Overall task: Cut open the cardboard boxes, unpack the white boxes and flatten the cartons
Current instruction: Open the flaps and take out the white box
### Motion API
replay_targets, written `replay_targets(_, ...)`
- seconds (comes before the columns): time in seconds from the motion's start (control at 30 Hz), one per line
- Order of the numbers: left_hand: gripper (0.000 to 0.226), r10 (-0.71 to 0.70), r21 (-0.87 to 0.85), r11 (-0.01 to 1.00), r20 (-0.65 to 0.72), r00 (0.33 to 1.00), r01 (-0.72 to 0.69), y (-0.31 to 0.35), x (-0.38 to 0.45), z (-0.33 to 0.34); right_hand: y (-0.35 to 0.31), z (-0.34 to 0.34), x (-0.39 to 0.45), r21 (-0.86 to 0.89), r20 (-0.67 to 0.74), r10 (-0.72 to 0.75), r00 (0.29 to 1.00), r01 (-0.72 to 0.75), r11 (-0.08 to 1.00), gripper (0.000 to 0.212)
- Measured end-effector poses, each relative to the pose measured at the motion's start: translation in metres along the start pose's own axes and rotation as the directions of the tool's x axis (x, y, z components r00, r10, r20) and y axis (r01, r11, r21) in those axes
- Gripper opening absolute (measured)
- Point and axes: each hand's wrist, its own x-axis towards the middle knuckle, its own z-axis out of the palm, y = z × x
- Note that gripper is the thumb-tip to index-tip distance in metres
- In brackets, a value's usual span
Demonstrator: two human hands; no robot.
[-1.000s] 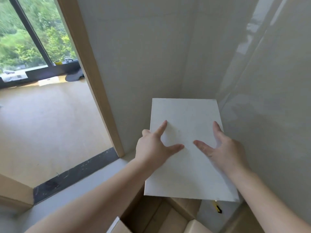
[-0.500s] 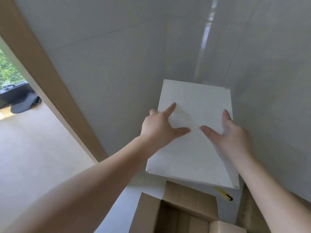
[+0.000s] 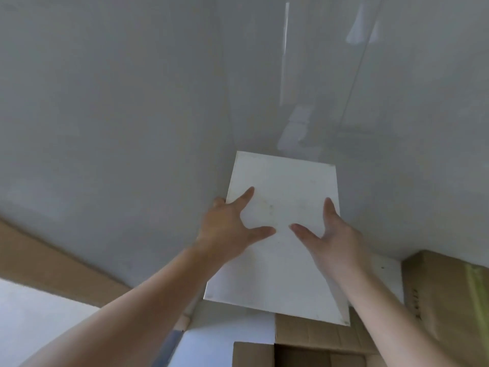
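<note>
Item, glossy grey wall corner [image 3: 158, 102]: beyond both hands. Item, open brown cardboard carton [image 3: 304, 340]: below the grip; contents not visible. Item, flat white rectangular box [image 3: 280, 234]: held aloft above the carton, left hand [image 3: 230, 229] and right hand [image 3: 333, 239] clamped on opposite edges, thumbs spread over its face. Handling, as judged: keep it level, grip even, set down clear of the carton.

Two bare forearms, no sleeves, left hand [image 3: 227, 226], right hand [image 3: 336, 239], short-nailed fingers [image 3: 244, 198]
</note>
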Motion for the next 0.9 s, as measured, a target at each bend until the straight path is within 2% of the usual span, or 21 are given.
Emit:
replay_targets(0.3, 0.099, -0.031, 0.124, 0.992, 0.189, 0.981, 0.007, -0.176, 0.137, 0.158, 0.063, 0.240, 0.069, -0.052, 0.060, 0.231, 0.971, -0.228, 0.972, 0.097)
replay_targets(0.47, 0.097, -0.039, 0.102, 0.995, 0.244, 0.969, 0.014, -0.248, 0.178, 0.253, 0.120, 0.352, 0.087, -0.087, 0.084, 0.272, 0.959, -0.265, 0.960, 0.096)
replay_targets(0.7, 0.097, -0.065, 0.069, 0.996, 0.246, 0.967, 0.049, -0.337, 0.207, 0.361, 0.184, 0.476, 0.093, -0.046, 0.113, 0.327, 0.938, -0.324, 0.945, 0.096)
replay_targets(0.9, 0.098, -0.098, 0.066, 0.994, 0.239, 0.966, 0.084, -0.401, 0.217, 0.429, 0.220, 0.555, 0.094, -0.044, 0.168, 0.335, 0.927, -0.332, 0.942, 0.097)
